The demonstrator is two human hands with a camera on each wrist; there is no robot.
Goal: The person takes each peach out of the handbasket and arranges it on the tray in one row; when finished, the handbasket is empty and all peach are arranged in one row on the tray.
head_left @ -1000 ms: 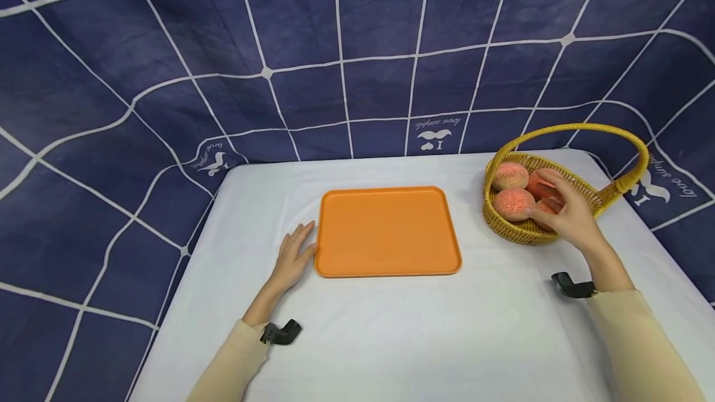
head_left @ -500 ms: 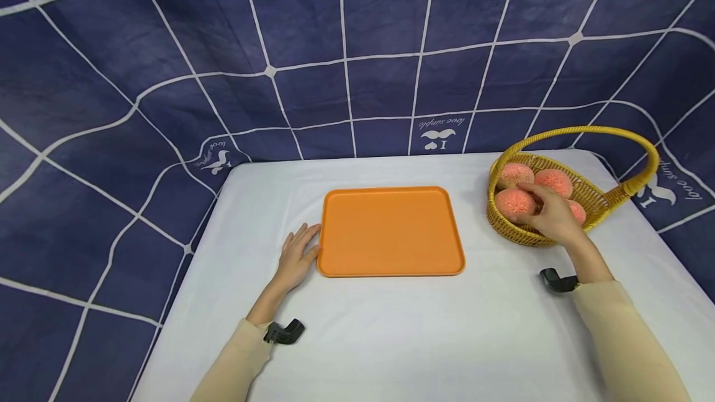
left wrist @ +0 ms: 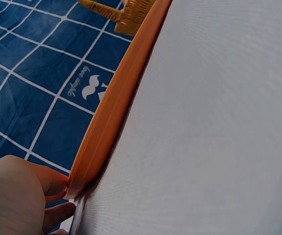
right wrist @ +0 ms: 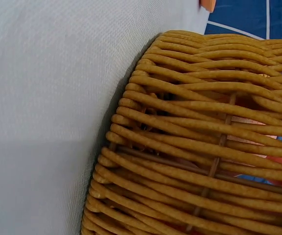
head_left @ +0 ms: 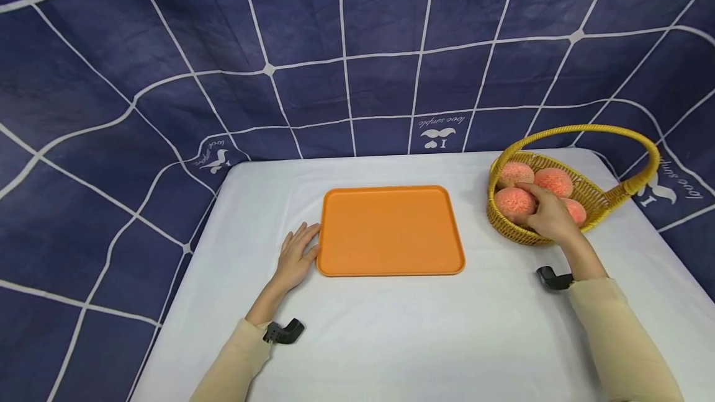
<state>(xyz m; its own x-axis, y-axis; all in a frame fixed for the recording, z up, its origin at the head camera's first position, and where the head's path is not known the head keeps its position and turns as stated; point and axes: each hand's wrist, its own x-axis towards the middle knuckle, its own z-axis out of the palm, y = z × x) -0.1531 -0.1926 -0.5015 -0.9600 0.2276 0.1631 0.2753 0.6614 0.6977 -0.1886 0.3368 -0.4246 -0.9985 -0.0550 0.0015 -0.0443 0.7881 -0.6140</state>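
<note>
A yellow-brown wicker basket (head_left: 516, 232) with a tall hoop handle stands on the right side of the table and holds several round, mottled pink-orange peaches. My right hand (head_left: 553, 214) reaches in over its front side and grips the front left peach (head_left: 512, 203), index finger and thumb around its right side. That peach still sits low in the basket. In the right wrist view the basket's woven wall (right wrist: 204, 132) hides the hand. My left hand (head_left: 295, 259) rests at the left edge of an orange tray (head_left: 391, 231), fingers extended and touching its rim. Nothing lies on the tray.
Behind the gripped peach lies another peach (head_left: 515, 174), with one at the back (head_left: 554, 182) and one beside the hand (head_left: 575, 211). A white cloth (head_left: 391, 334) covers the table. Dark blue gridded fabric (head_left: 380, 92) hangs behind and at the sides.
My right hand has moved left inside the basket, from the right-hand peaches to the front left one, and its fingers have closed around it. My left hand stays by the tray.
</note>
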